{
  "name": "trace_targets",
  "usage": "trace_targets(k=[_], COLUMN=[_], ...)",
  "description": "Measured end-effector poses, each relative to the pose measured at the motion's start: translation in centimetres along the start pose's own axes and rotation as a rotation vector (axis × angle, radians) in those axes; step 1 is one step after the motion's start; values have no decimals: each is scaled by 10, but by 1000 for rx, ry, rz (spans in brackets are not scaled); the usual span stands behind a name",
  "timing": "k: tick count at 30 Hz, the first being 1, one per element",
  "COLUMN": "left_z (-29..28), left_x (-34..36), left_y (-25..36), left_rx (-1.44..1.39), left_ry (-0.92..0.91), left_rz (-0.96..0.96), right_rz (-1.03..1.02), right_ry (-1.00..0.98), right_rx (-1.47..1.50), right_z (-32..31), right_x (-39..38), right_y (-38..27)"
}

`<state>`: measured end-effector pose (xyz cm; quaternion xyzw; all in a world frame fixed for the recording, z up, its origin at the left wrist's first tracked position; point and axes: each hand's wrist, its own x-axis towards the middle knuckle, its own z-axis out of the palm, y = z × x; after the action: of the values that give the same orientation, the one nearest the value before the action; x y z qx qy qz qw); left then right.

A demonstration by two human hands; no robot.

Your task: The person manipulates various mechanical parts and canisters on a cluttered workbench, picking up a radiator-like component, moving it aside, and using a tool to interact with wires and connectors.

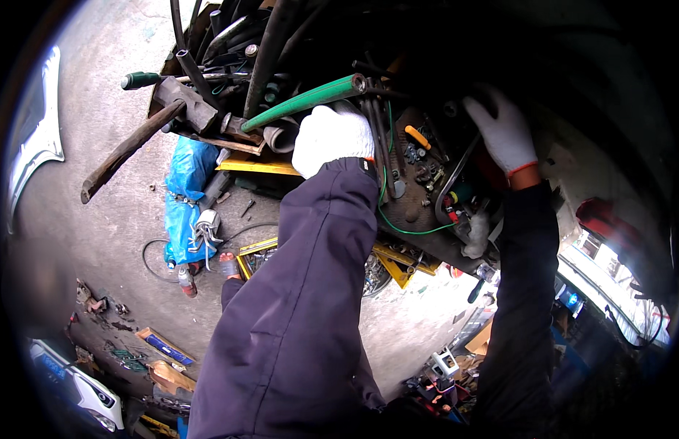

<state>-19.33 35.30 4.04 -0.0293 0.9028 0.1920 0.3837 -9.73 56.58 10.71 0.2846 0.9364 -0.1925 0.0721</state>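
My left hand [326,139] wears a white glove and is closed at the cluttered bench's middle, just under a green pipe [304,102] and left of several dark rods [379,139]; what it holds is hidden. My right hand [498,130], also gloved, has its fingers apart at the shadowed right part, near a bent metal tube [449,188]. Between my hands lie a yellow-handled tool [417,137] and loose small hardware [427,172], with a thin green cord [420,232] running below them.
A wooden-handled hammer [131,150] sticks out leftward among metal bars. A blue bag [186,219], hoses and yellow bins [398,267] sit lower down on or near the concrete floor [105,219]. A white panel [39,132] is at far left; scattered tools and boxes [164,344] lie below.
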Motion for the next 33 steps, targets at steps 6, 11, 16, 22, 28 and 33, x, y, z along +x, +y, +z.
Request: trace_targets(k=[6,11,16,22,28,33], left_z=[0,-1,0,1,3,3], left_x=[0,-1,-1,1,-1,1], left_y=[-1,1,3,-2,1,-1], left_rx=[-1,-2,-14,-23,-22,-9], left_ry=[4,6,0,10,16,49], left_rz=[-7,-6,-8,-26,-6,-1], right_rz=[30,153,128,47,163,221], right_ry=[-109,-370,-311,50,278,313], right_rx=[-451,-889,-592,-228,-187,-458], right_z=[-8,12,8,-42,-52,-22], right_x=[5,16,15,-3,-9,-5], right_y=[12,-20,-9,-9,23,20])
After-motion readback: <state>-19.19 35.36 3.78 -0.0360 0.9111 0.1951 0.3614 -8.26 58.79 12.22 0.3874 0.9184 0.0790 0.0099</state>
